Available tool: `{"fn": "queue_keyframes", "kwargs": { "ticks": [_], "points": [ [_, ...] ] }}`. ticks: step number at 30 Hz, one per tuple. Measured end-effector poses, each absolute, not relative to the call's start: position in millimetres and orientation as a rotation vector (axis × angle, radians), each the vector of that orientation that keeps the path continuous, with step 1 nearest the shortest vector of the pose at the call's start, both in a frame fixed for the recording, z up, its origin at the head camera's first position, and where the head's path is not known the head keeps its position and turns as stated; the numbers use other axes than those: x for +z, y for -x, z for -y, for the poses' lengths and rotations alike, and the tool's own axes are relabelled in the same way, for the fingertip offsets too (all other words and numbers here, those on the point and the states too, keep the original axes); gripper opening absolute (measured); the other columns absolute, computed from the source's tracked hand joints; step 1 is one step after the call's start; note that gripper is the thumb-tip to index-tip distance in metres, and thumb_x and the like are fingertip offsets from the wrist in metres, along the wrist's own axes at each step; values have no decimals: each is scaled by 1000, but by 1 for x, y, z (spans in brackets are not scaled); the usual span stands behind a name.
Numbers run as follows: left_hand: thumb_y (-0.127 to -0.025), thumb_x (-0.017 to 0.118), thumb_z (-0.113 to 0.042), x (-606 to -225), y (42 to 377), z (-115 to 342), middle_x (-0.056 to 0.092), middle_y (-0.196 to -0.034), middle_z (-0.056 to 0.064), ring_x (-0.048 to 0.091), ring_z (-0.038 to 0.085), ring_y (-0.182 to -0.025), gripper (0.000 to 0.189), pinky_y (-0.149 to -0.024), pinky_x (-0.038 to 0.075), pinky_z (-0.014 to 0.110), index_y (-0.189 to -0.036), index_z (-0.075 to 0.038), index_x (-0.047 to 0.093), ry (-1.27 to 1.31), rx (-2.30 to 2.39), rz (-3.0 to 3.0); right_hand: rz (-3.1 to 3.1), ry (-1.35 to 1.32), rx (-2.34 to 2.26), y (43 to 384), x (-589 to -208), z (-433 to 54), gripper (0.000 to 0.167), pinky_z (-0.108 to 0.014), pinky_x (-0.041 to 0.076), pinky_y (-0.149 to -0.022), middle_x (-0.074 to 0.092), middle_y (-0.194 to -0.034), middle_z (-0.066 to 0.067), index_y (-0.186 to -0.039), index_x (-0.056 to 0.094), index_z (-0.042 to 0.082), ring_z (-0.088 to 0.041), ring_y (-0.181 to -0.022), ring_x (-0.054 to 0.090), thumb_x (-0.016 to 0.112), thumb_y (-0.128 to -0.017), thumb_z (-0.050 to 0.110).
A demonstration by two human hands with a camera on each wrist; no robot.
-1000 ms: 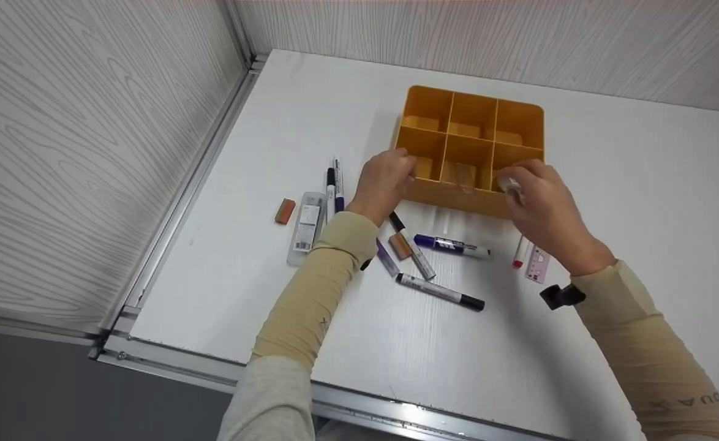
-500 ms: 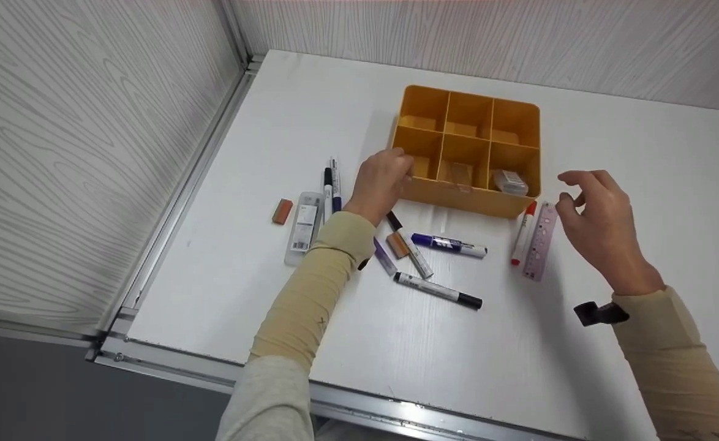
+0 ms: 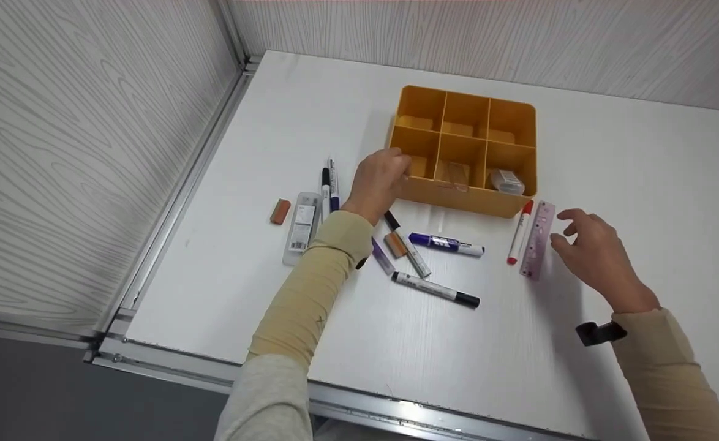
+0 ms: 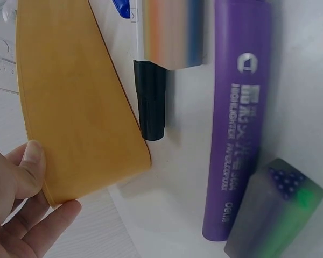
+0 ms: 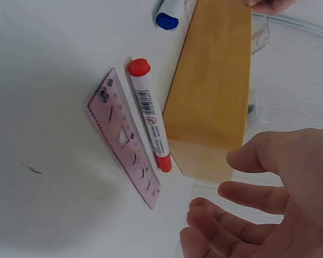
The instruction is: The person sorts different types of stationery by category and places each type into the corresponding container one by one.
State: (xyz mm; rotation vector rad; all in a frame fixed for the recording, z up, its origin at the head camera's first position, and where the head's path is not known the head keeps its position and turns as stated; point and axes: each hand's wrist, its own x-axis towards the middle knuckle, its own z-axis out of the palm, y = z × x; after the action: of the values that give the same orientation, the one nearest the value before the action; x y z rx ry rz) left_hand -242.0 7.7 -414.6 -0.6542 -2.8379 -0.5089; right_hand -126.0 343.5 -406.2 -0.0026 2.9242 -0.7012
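Observation:
My left hand (image 3: 379, 184) grips the front left corner of the yellow six-compartment organizer box (image 3: 457, 197); in the left wrist view the thumb (image 4: 33, 156) lies at its rim. To the right, my right hand (image 3: 595, 254) holds nothing, its fingers loosely bent beside the pink ruler (image 3: 538, 242). That ruler lies flat next to a white marker with red ends (image 5: 149, 113), just in front of the box. A small clear packet with a white label (image 3: 507, 182) sits in the front right compartment. A clear ruler (image 3: 455, 176) leans in the front middle one.
Before the box lie a blue marker (image 3: 446, 244), a black-capped marker (image 3: 436, 290), a purple highlighter (image 4: 239, 107) and an orange-brown block (image 3: 395, 244). Left of the left arm are a clear case (image 3: 302, 228), two markers (image 3: 330, 184) and another block (image 3: 280, 212). Panels stand behind and left.
My right hand has let go of the labelled clear packet inside the front right compartment, moved out to the right, then lowered toward the pink ruler. The left hand has stayed on the box.

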Motion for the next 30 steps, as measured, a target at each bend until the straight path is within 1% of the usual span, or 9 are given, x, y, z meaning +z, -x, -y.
{"fn": "queue_keyframes", "kwargs": {
  "ticks": [5, 9, 14, 17, 19, 22, 26, 30],
  "points": [
    [-94, 66, -7, -415, 242, -8, 69, -97, 5, 65, 20, -90, 11, -83, 54, 26, -100, -9, 74, 644, -492, 2866, -2742, -52, -648, 125, -420, -339, 55, -46, 56, -80, 52, -120, -30, -143, 38, -2, -38, -98, 55, 55, -99, 24],
    [-95, 65, -11, -415, 242, -8, 69, -97, 5, 65, 19, -90, 11, -84, 54, 26, -101, -9, 74, 644, -487, 2876, -2635, -102, -603, 124, -430, -333, 64, -51, 55, -88, 47, -124, -28, -146, 31, 1, -38, -101, 53, 57, -98, 34],
    [-95, 65, -12, -415, 242, -9, 68, -97, 4, 64, 18, -89, 11, -82, 54, 25, -101, -9, 74, 640, -478, 2874, -2610, -125, -555, 122, -439, -326, 83, -61, 49, -95, 39, -130, -32, -150, 25, 3, -42, -104, 50, 66, -92, 46],
    [-95, 66, -13, -414, 242, -8, 69, -97, 4, 65, 18, -89, 11, -83, 54, 25, -102, -9, 74, 638, -472, 2870, -2619, -127, -526, 122, -440, -323, 89, -65, 46, -97, 34, -134, -34, -151, 23, 5, -45, -106, 48, 69, -89, 49],
    [-95, 66, -13, -415, 242, -8, 69, -97, 5, 65, 19, -89, 11, -82, 54, 26, -101, -9, 74, 641, -467, 2863, -2622, -126, -513, 122, -441, -322, 90, -65, 46, -97, 33, -134, -34, -152, 22, 6, -45, -105, 48, 69, -89, 50],
    [-94, 67, -13, -415, 242, -8, 69, -96, 5, 66, 19, -89, 10, -81, 55, 27, -100, -9, 74, 649, -462, 2851, -2614, -145, -520, 122, -440, -324, 89, -66, 45, -98, 32, -134, -35, -152, 21, 5, -47, -107, 47, 69, -89, 47],
    [-93, 68, -11, -415, 243, -8, 70, -96, 5, 66, 20, -88, 8, -80, 55, 28, -98, -9, 74, 651, -456, 2839, -2610, -180, -526, 122, -439, -329, 86, -67, 43, -100, 31, -134, -38, -151, 19, -1, -48, -107, 47, 67, -92, 38],
    [-93, 68, -10, -415, 243, -8, 70, -95, 5, 66, 20, -88, 8, -80, 55, 28, -97, -9, 74, 643, -471, 2841, -2638, -193, -510, 121, -437, -334, 81, -63, 47, -96, 37, -126, -38, -147, 20, -9, -45, -102, 47, 64, -93, 31]
  ]
}}
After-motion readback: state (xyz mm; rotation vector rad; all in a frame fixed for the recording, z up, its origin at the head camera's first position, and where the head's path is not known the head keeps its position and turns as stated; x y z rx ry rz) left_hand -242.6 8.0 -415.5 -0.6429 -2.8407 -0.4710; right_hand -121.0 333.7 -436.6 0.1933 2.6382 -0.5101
